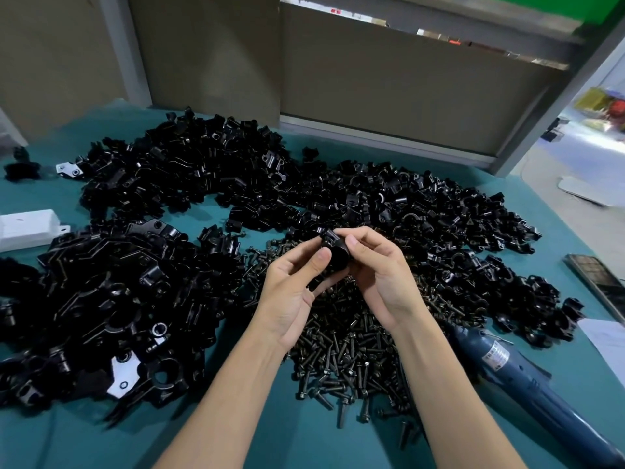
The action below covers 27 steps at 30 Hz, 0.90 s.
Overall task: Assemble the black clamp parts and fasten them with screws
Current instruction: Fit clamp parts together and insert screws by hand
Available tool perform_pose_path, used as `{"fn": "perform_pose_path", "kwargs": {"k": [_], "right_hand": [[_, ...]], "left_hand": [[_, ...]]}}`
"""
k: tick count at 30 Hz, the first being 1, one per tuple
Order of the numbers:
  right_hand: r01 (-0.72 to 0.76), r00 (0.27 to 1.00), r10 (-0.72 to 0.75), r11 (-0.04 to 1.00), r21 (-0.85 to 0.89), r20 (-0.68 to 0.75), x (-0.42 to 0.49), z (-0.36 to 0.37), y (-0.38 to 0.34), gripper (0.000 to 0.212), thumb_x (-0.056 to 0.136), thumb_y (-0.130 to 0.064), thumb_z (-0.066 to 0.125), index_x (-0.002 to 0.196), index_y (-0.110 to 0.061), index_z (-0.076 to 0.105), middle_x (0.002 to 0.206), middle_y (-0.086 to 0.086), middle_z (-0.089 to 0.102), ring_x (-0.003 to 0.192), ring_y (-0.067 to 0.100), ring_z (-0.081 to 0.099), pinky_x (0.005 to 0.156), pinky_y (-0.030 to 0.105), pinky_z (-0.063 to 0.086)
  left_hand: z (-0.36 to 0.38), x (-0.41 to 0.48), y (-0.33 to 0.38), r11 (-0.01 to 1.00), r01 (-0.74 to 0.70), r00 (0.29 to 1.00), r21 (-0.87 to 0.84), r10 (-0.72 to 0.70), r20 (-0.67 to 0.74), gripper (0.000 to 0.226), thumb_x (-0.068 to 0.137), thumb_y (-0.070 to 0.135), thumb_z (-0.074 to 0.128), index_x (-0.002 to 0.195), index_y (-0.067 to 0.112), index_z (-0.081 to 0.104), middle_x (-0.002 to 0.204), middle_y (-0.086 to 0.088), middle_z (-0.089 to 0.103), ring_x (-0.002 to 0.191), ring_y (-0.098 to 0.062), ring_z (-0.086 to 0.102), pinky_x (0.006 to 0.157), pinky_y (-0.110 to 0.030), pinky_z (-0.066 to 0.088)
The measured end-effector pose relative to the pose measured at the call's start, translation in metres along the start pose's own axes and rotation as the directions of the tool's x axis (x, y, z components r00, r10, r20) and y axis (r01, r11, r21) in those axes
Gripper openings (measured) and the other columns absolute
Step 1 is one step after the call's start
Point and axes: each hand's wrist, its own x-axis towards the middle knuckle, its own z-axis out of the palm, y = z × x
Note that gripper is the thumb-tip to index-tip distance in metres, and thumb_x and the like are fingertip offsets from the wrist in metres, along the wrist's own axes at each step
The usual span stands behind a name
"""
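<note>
Both hands hold one black clamp part (336, 253) up above the table's middle. My left hand (297, 286) pinches its left side with thumb and fingers. My right hand (375, 272) curls round its right side, thumb on top. Under the hands lies a heap of dark screws (341, 346). Large black clamp brackets (101, 306) are piled at the left. Smaller black clamp halves (439, 225) are heaped at the right and behind, and another pile (189, 164) lies at the back left.
A blue electric screwdriver (521, 370) lies at the right, pointing toward the screws. A white box (27, 228) sits at the left edge. A dark flat bar (598, 282) and a paper sheet (608, 336) lie at the far right. The green table (304, 441) ends at grey panels behind.
</note>
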Motion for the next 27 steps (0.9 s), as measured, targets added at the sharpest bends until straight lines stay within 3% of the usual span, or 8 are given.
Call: {"fn": "perform_pose_path", "kwargs": {"k": [3,6,11,16,21,23,25,27], "right_hand": [[0.027,0.999,-0.028,1.0,-0.017,-0.047,0.001,-0.002,-0.001,0.017,0.089,-0.03,0.064,0.097,-0.019,0.075,0.094,0.0,0.071,0.088,0.014,0.062,0.083,0.03,0.048],[0.056,0.974,-0.063,0.998,-0.042,-0.22,0.001,-0.019,-0.009,0.018,0.098,-0.02,0.054,0.1,-0.015,0.072,0.088,-0.001,0.069,0.079,0.014,0.065,0.075,0.026,0.055],[0.004,0.891,-0.171,0.929,-0.371,-0.42,-0.003,-0.052,-0.008,0.018,0.099,-0.006,0.055,0.097,-0.015,0.071,0.084,-0.003,0.069,0.077,0.011,0.066,0.071,0.022,0.055],[-0.081,0.895,-0.253,0.715,-0.694,-0.366,0.003,-0.063,-0.002,0.021,0.093,-0.006,0.064,0.088,-0.025,0.071,0.08,-0.007,0.069,0.069,-0.005,0.058,0.069,0.012,0.046],[-0.1,0.949,-0.218,0.477,-0.873,-0.228,0.019,-0.055,-0.008,0.02,0.089,-0.006,0.069,0.085,-0.025,0.074,0.071,-0.017,0.063,0.066,-0.011,0.056,0.06,0.002,0.04],[-0.088,0.975,-0.161,0.363,-0.928,-0.155,0.027,-0.047,-0.009,0.016,0.088,-0.008,0.071,0.089,-0.023,0.077,0.074,-0.016,0.065,0.066,-0.007,0.057,0.066,0.005,0.044],[-0.087,0.988,-0.1,0.274,-0.958,-0.119,0.035,-0.038,-0.005,0.011,0.088,-0.014,0.073,0.093,-0.022,0.077,0.081,-0.01,0.069,0.076,0.002,0.062,0.079,0.025,0.054],[-0.128,0.987,-0.076,0.178,-0.976,-0.143,0.041,-0.03,0.0,0.011,0.086,-0.023,0.075,0.097,-0.022,0.076,0.089,-0.003,0.072,0.089,0.019,0.067,0.08,0.033,0.055]], "left_hand": [[0.0,0.0,0.002,1.0,-0.002,1.0,-0.028,0.001,-0.025,0.024,0.082,0.013,0.068,0.105,0.005,0.073,0.112,-0.012,0.074,0.105,-0.026,0.071,0.083,-0.031,0.059],[-0.002,0.002,0.006,0.994,-0.015,0.997,-0.111,0.007,-0.073,0.019,0.081,0.011,0.067,0.099,0.005,0.069,0.106,-0.011,0.075,0.101,-0.024,0.072,0.082,-0.032,0.06],[-0.005,0.002,0.008,0.949,0.021,0.996,-0.315,-0.047,-0.077,0.035,0.086,0.008,0.061,0.119,-0.001,0.056,0.125,-0.02,0.068,0.119,-0.035,0.065,0.09,-0.037,0.059],[-0.006,0.002,0.008,0.923,0.026,0.989,-0.384,-0.079,-0.124,0.043,0.084,0.01,0.064,0.124,-0.004,0.057,0.116,-0.023,0.071,0.109,-0.035,0.07,0.083,-0.036,0.06],[-0.009,0.002,0.01,0.922,0.021,0.988,-0.386,-0.079,-0.135,0.038,0.086,0.012,0.064,0.119,-0.005,0.06,0.117,-0.023,0.07,0.109,-0.034,0.07,0.084,-0.037,0.06],[-0.008,0.002,0.01,0.922,0.029,0.987,-0.386,-0.089,-0.136,0.041,0.085,0.014,0.064,0.121,-0.005,0.058,0.115,-0.023,0.071,0.109,-0.034,0.07,0.084,-0.038,0.06],[-0.006,0.002,0.01,0.917,0.035,0.984,-0.397,-0.102,-0.149,0.048,0.084,0.013,0.066,0.127,-0.005,0.056,0.116,-0.023,0.071,0.11,-0.033,0.07,0.084,-0.038,0.06],[-0.006,0.002,0.01,0.915,0.037,0.98,-0.403,-0.112,-0.164,0.055,0.083,0.013,0.066,0.133,-0.006,0.053,0.118,-0.023,0.07,0.111,-0.034,0.069,0.085,-0.039,0.06]]}}
